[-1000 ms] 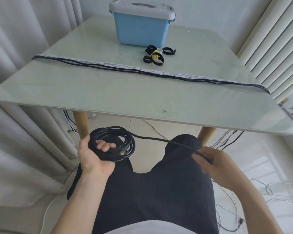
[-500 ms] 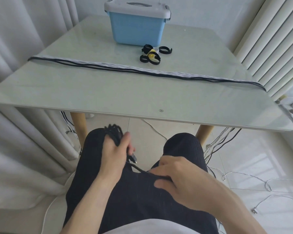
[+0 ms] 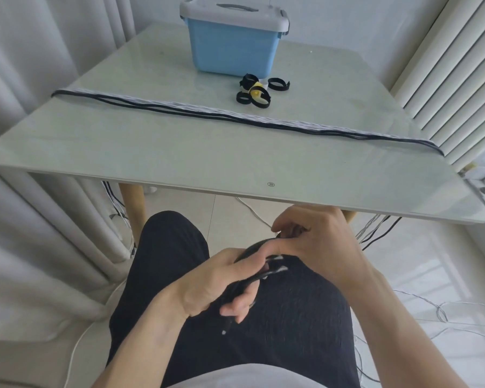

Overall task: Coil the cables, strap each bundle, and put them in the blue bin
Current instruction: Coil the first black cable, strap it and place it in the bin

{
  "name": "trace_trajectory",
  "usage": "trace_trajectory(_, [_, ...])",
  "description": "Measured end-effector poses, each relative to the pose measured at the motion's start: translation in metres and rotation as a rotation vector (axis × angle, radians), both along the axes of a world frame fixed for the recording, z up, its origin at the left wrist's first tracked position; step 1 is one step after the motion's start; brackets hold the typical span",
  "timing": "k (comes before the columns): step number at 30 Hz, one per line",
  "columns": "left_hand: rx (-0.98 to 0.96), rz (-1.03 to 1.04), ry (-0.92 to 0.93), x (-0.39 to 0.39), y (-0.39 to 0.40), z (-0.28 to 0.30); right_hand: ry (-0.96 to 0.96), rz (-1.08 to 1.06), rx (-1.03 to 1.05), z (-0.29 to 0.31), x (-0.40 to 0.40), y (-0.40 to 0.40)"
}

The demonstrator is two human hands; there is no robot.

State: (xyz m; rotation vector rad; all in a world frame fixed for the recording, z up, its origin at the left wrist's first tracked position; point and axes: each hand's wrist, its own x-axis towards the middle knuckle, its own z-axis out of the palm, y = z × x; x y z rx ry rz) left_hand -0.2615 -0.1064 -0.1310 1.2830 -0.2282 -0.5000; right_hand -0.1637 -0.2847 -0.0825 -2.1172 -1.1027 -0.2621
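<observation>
Gathering the black cable coil [image 3: 252, 271] over the lap, below the table's [image 3: 179, 152] near edge, both hands have closed in together. The left hand [image 3: 216, 284] grips the bundle with curled fingers; the right hand [image 3: 317, 242] pinches its far side. A second ago the right hand was out wide, feeding in a taut tail; that tail is now drawn in, so strapping likely comes next. Velcro straps [image 3: 256, 92] lie just before the lidded blue bin [image 3: 233, 43], with more cables [image 3: 235, 117] stretched across the table nearer than the straps.
</observation>
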Motion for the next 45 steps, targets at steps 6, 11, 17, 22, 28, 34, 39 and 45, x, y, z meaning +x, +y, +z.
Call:
trace_trajectory(6, [-0.289, 0.019, 0.176, 0.001, 0.008, -0.006, 0.309, 0.060, 0.047, -0.020, -0.008, 0.000])
trace_trajectory(11, [-0.464, 0.046, 0.272, 0.006, 0.003, -0.002, 0.874, 0.145, 0.208, -0.020, -0.013, 0.005])
trace_trajectory(17, [-0.641, -0.087, 0.393, 0.022, 0.010, 0.007, 0.870, 0.059, 0.417, -0.017, -0.007, 0.003])
trace_trajectory(22, [-0.562, -0.157, 0.301, 0.029, 0.007, 0.018, 0.633, 0.078, 0.335, -0.003, 0.012, -0.017])
trace_trajectory(28, [-0.559, -0.173, 0.199, 0.039, 0.002, 0.050, 0.544, 0.069, 0.396, 0.010, 0.013, -0.018])
trace_trajectory(34, [-0.674, -0.113, 0.226, 0.067, 0.001, 0.088, 0.793, 0.212, 0.563, 0.046, 0.013, -0.010])
trace_trajectory(39, [-0.473, 0.217, 0.252, 0.096, -0.014, 0.117, 0.485, -0.123, 0.468, 0.062, 0.046, 0.007])
trace_trajectory(45, [-0.517, 0.063, 0.232, 0.137, 0.022, 0.119, 0.416, -0.142, 0.313, 0.093, 0.092, 0.019])
